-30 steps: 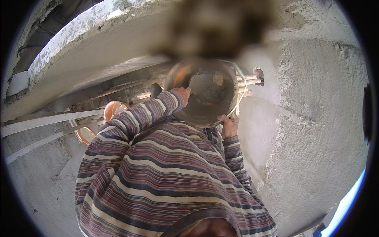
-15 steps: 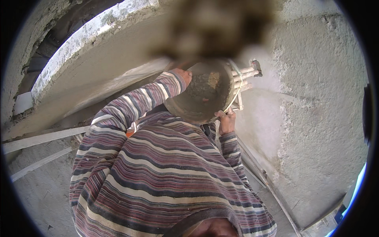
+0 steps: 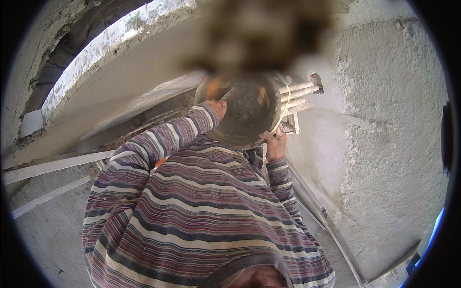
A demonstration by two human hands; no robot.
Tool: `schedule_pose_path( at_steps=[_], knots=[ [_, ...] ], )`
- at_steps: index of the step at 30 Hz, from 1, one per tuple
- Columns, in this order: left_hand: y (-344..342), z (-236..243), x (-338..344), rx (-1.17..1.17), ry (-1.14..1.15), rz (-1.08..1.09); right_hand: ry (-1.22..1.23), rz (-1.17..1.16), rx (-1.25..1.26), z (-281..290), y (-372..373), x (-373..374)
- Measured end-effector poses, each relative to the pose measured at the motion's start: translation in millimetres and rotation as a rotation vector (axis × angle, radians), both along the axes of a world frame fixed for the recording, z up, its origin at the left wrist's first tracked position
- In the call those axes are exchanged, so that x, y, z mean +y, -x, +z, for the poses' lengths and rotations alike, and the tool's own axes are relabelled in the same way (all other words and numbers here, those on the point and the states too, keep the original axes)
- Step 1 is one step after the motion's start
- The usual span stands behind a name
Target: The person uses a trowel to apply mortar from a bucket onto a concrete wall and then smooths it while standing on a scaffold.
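A round, dark mortar pan [image 3: 247, 137] sits in front of my body, with wet grey mortar [image 3: 242, 103] inside and orange patches on its inner wall. Over the pan's left side is my left hand [image 3: 215, 109], fingers closed; a thin pale edge runs from it toward the mortar, but what it holds is not clear. My right hand [image 3: 275, 145] grips the near right rim, thumb on top. A pale cord [image 3: 286, 108] runs along the pan's right side. A dark blur hides the pan's far edge.
A curved plastered wall [image 3: 120, 72] rises at left, and a rough plastered wall [image 3: 391, 134] stands at right. Wooden poles [image 3: 300, 96] jut out beyond the pan. Long pale strips [image 3: 62, 165] lie at left, and a long straight bar [image 3: 336, 235] leans at lower right.
My left hand has drawn back from over the pan toward its near left side. The pan appears slightly further left, with orange patches now showing inside. My right hand stays on the rim.
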State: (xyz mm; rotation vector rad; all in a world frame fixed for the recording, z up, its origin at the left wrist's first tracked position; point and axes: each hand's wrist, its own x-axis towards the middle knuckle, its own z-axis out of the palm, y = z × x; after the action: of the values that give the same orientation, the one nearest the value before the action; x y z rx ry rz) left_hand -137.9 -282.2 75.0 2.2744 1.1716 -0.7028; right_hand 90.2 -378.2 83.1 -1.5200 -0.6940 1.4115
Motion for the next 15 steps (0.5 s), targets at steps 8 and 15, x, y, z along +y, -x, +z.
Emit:
schedule_pose_path(
  at_steps=[8, 15],
  knots=[
    [14, 27, 25, 0.0, 0.049, 0.007, -0.041, -0.036, -0.002, 2, 3, -1],
    [8, -10, -27, -0.15, 0.04, -0.261, 0.063, 0.015, -0.002, -11, -4, 4]
  ],
)
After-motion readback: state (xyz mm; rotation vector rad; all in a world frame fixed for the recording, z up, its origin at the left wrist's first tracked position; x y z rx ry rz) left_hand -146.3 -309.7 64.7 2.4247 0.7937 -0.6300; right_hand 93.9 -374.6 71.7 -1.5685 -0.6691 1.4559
